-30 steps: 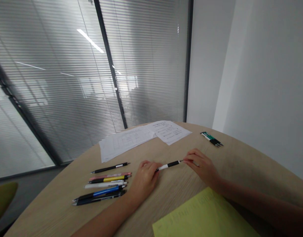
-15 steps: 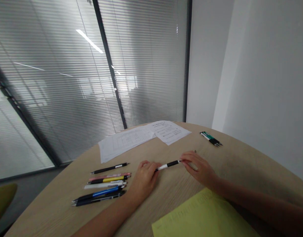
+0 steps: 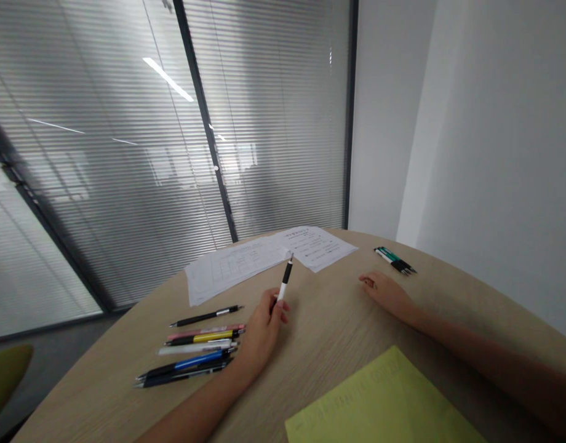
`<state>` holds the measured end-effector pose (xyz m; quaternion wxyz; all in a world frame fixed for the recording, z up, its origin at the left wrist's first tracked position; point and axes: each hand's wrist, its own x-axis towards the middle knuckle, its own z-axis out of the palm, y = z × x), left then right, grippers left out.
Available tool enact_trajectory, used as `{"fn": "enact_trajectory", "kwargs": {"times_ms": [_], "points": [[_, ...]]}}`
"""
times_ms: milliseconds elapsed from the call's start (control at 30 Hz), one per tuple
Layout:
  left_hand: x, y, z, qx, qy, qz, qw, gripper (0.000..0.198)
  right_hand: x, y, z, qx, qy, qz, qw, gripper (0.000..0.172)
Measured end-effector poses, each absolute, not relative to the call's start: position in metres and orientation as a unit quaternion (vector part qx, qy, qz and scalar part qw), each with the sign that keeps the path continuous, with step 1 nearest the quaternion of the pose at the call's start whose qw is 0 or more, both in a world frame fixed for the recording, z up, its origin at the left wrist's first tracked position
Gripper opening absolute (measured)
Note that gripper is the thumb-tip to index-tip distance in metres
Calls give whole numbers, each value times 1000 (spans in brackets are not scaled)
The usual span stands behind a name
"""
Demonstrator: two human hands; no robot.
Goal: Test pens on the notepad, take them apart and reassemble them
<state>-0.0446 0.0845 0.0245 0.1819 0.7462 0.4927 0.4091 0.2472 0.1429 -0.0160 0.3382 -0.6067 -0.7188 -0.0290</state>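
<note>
Between the thumb and fingers of my left hand, a white pen with a black grip is held tilted upward, its tip pointing away from me. My right hand rests on the table to the right with its fingers curled in; whether anything small is inside them I cannot make out. Left of my left hand lies a row of several pens and pencils, among them a black one, a yellow and black one and a blue one. Beyond my right hand lies a small group of green, white and black pens.
Printed paper sheets lie at the far side of the round wooden table. A yellow sheet or folder is at the near edge. Behind the table stand a glass partition with blinds and a white wall.
My right hand has come off the pen's end and moved right, its fingers curling. My left hand has turned the pen from lying sideways to pointing up and away.
</note>
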Motion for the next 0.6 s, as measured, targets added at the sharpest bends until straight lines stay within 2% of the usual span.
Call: {"fn": "enact_trajectory", "kwargs": {"times_ms": [100,200,333,467,600], "points": [[-45,85,24,746,500,402,180,20,249,146,-17,-587,-728,0,355,16],[-45,83,27,778,499,359,127,18,245,144,-12,-578,-710,67,397,15],[-43,78,31,835,453,308,43,19,228,134,-3,-544,-659,253,454,18],[-42,77,31,860,430,274,-10,22,208,122,-1,-485,-611,415,468,23],[-42,79,30,858,436,270,-27,22,199,114,-2,-458,-610,452,462,23]]}}
